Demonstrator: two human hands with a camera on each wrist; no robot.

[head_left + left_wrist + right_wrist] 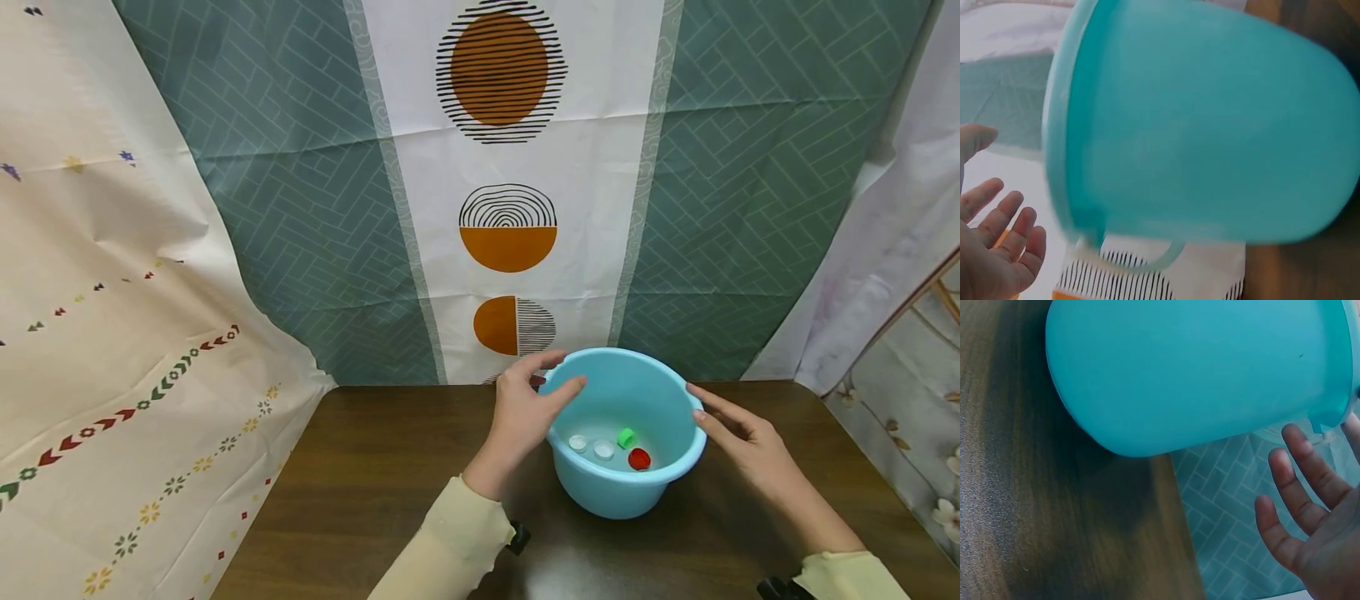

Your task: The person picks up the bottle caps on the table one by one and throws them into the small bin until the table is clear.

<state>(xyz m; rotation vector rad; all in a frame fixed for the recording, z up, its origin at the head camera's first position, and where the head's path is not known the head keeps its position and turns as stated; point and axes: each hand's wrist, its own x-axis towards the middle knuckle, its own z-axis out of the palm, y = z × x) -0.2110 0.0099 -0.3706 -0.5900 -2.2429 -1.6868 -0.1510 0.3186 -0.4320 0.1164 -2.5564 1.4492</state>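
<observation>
A light blue plastic tub (619, 492) stands upright on the brown table. Inside, on its bottom, lie a red cap (639, 459), a small green cap (626, 437) and two whitish caps, one white cap (603, 450) beside another pale cap (577, 443). My left hand (521, 408) is at the tub's left rim, thumb and fingers spread apart; in the left wrist view there is a gap between the fingers and the tub. At the right rim, my right hand (750, 442) has its fingertips against or very near the edge, fingers extended. A handle (1141, 265) hangs outside the tub.
The wooden table (390, 467) runs up to a green and white patterned curtain (300, 208) at the back. A cream patterned cloth (135, 375) hangs on the left, and a pale floral cloth (907, 417) on the right.
</observation>
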